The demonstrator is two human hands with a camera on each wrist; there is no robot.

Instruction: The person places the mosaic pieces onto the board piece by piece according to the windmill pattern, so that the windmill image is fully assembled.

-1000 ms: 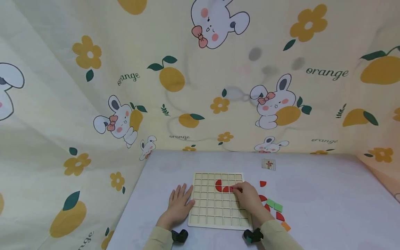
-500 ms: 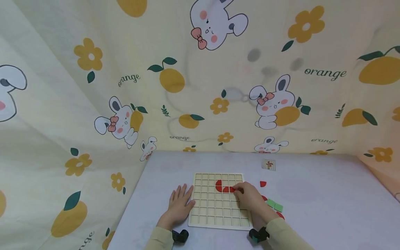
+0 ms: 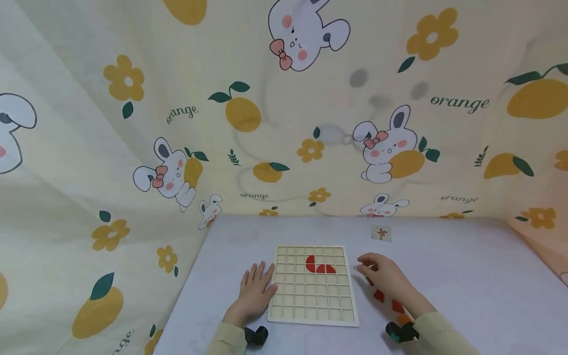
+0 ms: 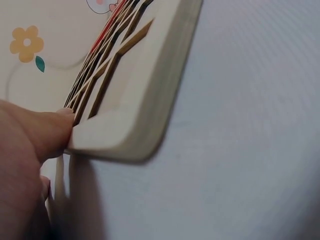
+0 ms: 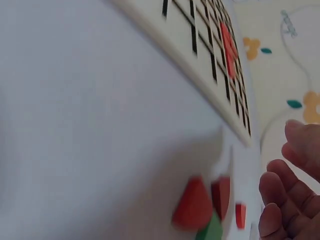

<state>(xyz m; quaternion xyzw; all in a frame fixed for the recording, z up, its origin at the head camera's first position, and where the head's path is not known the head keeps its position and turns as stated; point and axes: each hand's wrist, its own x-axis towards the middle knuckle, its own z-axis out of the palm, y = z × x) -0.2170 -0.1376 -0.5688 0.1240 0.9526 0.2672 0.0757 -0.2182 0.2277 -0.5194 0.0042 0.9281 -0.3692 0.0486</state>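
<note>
A pale grid board (image 3: 306, 301) lies on the table, with several red quarter-round pieces (image 3: 310, 264) set in its upper cells. My left hand (image 3: 254, 292) rests spread at the board's left side. In the left wrist view the thumb (image 4: 52, 131) touches the board's edge. To the right of the board, my right hand (image 3: 389, 278) hovers with fingers loosely bent, holding nothing that shows. Below it lie loose red pieces (image 3: 378, 296) and an orange piece (image 3: 403, 319), partly covered by the hand and forearm. A green piece (image 5: 211, 228) shows in the right wrist view.
A small card (image 3: 381, 233) with a grid and a reddish pattern lies behind the board, to the right. Patterned cloth (image 3: 275, 128) hangs behind the table (image 3: 466, 276) and along its left side.
My right hand has let go of a red piece, which now sits in the grid, and has moved right off the board above the loose pieces. The left hand has stayed put.
</note>
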